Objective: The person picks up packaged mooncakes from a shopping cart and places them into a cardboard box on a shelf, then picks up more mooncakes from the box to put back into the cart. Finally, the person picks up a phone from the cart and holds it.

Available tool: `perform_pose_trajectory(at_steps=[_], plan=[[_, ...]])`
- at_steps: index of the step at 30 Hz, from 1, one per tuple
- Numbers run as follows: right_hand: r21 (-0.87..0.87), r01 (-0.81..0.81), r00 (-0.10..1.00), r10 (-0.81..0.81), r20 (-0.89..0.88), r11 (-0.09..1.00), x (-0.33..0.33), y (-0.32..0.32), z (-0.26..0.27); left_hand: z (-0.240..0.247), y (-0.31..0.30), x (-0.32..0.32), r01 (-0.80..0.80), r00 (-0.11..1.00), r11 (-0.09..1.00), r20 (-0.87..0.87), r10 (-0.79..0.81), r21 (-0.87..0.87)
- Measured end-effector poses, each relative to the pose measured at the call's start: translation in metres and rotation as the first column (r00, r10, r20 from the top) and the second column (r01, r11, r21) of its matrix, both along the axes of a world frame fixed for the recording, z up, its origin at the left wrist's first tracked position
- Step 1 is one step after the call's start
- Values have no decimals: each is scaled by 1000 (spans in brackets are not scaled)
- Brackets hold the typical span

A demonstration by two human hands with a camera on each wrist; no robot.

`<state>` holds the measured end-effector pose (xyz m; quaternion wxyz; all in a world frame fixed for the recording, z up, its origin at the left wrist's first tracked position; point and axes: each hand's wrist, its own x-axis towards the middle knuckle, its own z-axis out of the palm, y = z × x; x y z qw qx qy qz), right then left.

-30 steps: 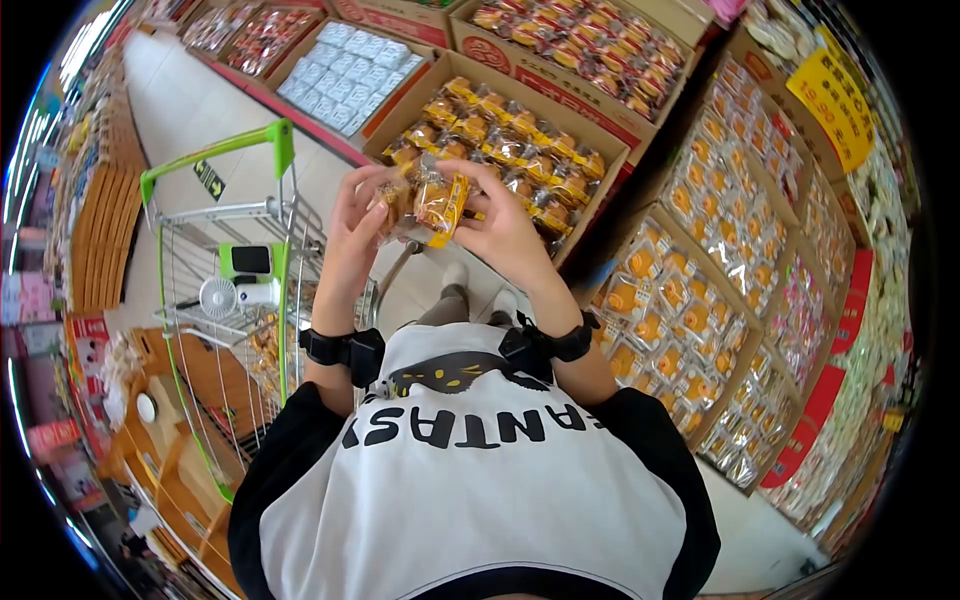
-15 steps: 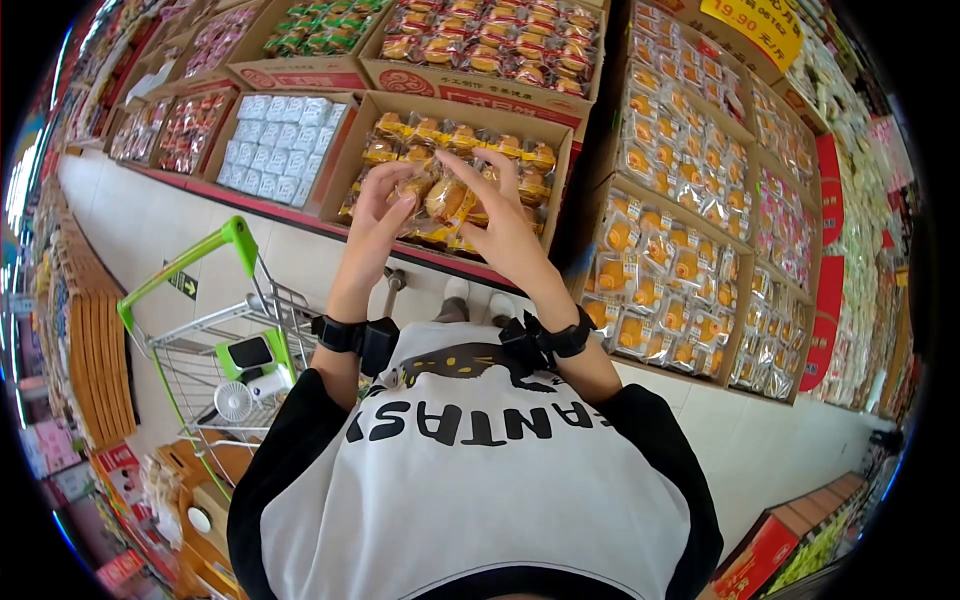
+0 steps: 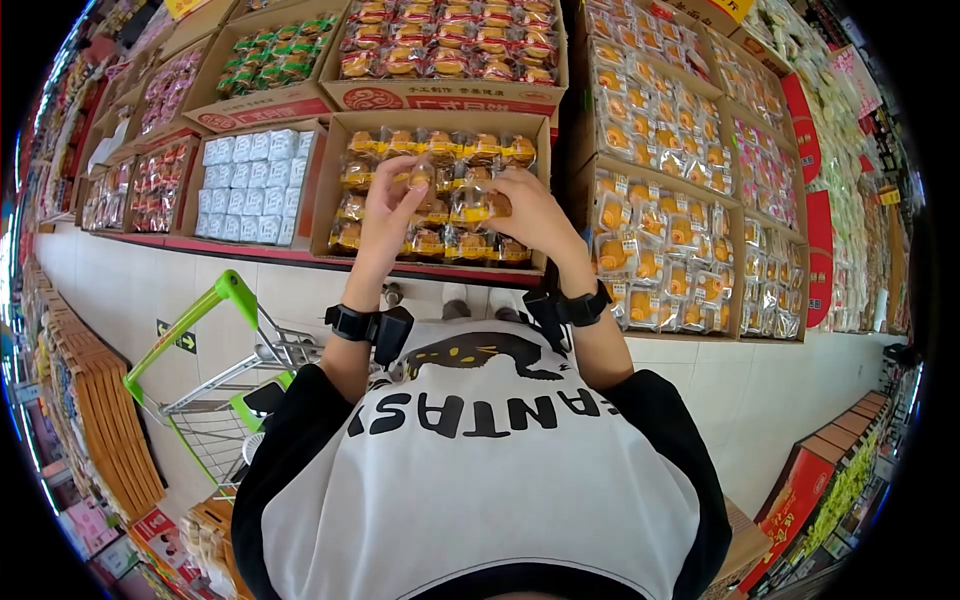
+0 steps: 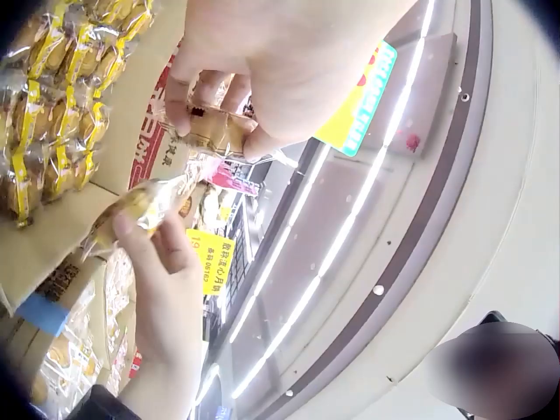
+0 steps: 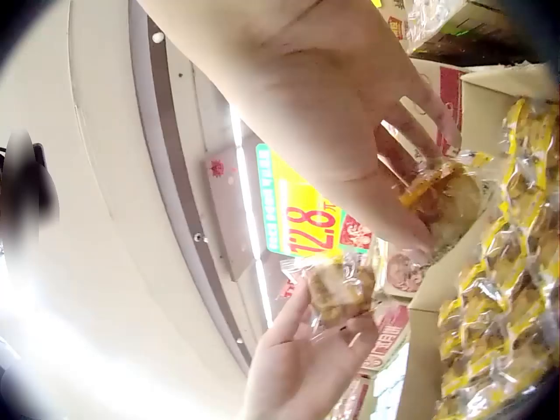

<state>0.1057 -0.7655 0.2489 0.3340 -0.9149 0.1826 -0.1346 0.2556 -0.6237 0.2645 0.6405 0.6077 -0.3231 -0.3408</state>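
Over a cardboard box (image 3: 330, 190) of packaged round cakes, each of my hands holds one cake in clear wrap. My left hand (image 3: 388, 210) grips its wrapped cake (image 3: 420, 177) between thumb and fingers; the left wrist view shows that brown cake (image 4: 219, 131) below the palm. The right hand (image 3: 540, 215) holds another wrapped cake (image 3: 497, 205) with a yellow band, near the box's right side. In the right wrist view, this cake (image 5: 451, 206) sits in the fingers close over the rows of yellow-banded cakes (image 5: 499, 324).
Left of the box lies a box of white packets (image 3: 255, 185); behind it stands a box of red-wrapped cakes (image 3: 450, 45). Boxes of orange pastries (image 3: 660, 255) are on the right. A shopping cart with a green handle (image 3: 190, 315) stands at my left.
The view has turned, bringing the box in front of me. My hands, close together with both cakes earlier, have moved apart, the right one shifting right over the box.
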Motion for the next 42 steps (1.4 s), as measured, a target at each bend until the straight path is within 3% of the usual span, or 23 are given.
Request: perform_pose_trajectory(at_steps=[1,3,11,13,15,17,18,19,21,22,26,28,32,34,38,40,42], plan=[[-2,6,1000,-6,-4,1000,1,-2,-6,-5,1,5,-21,1000,1000,8,21,-5],[96,-13,937,45,-346,995,2,-6,-18,-9,4,14,-37,999,999,10,36,20],[-6,-58,853,46,-519,998,-3,2,-79,-41,14,60,-182,975,982,140,174,48],[-14,-28,756,12,-654,1000,-3,5,-79,-48,15,77,-197,919,980,349,181,12],[-64,-25,760,-22,-649,998,-3,10,-84,-51,13,92,-190,881,982,442,166,10],[-114,-26,764,-54,-643,993,-4,11,-85,-36,10,94,-263,917,963,328,228,66],[-96,-48,744,-28,-668,994,-3,11,-79,-38,9,101,-267,842,963,492,219,28],[-76,-70,723,-2,-691,995,-2,11,-76,-39,8,107,-267,841,963,495,220,25],[-128,-53,757,-43,-651,990,-7,10,-101,-44,6,118,-403,697,899,693,181,171],[-177,-34,788,-83,-611,984,-7,10,-105,-53,5,126,-416,584,905,789,191,89],[-70,39,787,-73,-613,997,-8,10,-97,-92,-7,169,-291,548,952,832,88,91],[-75,103,845,-127,-519,992,-10,12,-93,-89,-15,173,-266,483,928,869,-107,262],[-116,153,896,-187,-403,981,-13,15,-105,-102,-31,176,-285,426,939,903,-57,194],[-102,167,889,-194,-414,981,-13,16,-99,-101,-37,176,-313,364,899,913,-184,306],[-81,183,882,-200,-426,980,-13,15,-102,-120,-47,182,-347,284,879,930,-233,327],[-130,169,872,-210,-441,977,-12,16,-105,-113,-47,173,-372,161,862,938,-306,344],[-123,176,849,-214,-483,977,-10,15,-110,-120,-48,170,-391,163,851,936,-311,351]])
